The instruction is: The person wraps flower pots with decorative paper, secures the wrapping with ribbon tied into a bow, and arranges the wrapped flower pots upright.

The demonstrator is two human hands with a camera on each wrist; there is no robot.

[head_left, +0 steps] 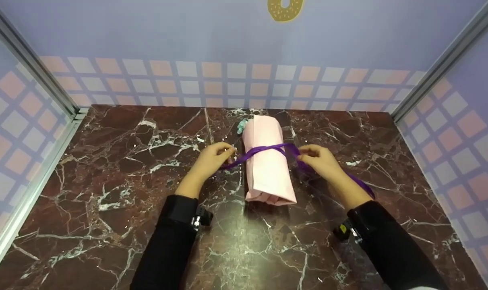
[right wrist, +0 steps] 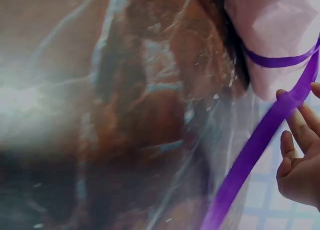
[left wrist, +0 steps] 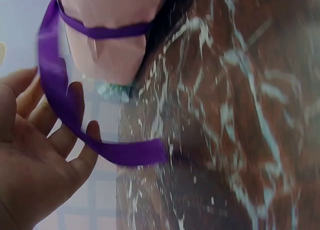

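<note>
A pink paper-wrapped bundle [head_left: 268, 173] lies lengthwise on the dark marbled table, its folded paper end towards me. Around its middle runs a purple ribbon [head_left: 264, 148], crossed over itself on top. To the left of the bundle, my left hand [head_left: 209, 162] pinches one length of ribbon; in the left wrist view its short tail [left wrist: 132, 152] hangs past the fingers. On the other side, my right hand [head_left: 323, 162] pinches the other length between thumb and fingers. A longer tail [right wrist: 247, 162] trails down from it in the right wrist view.
Small blue-green flowers [head_left: 242, 126] show at the bundle's far left end. The marbled table [head_left: 119, 225] ends at a purple back wall [head_left: 167, 36] with a checkered band. Side panels stand at left and right.
</note>
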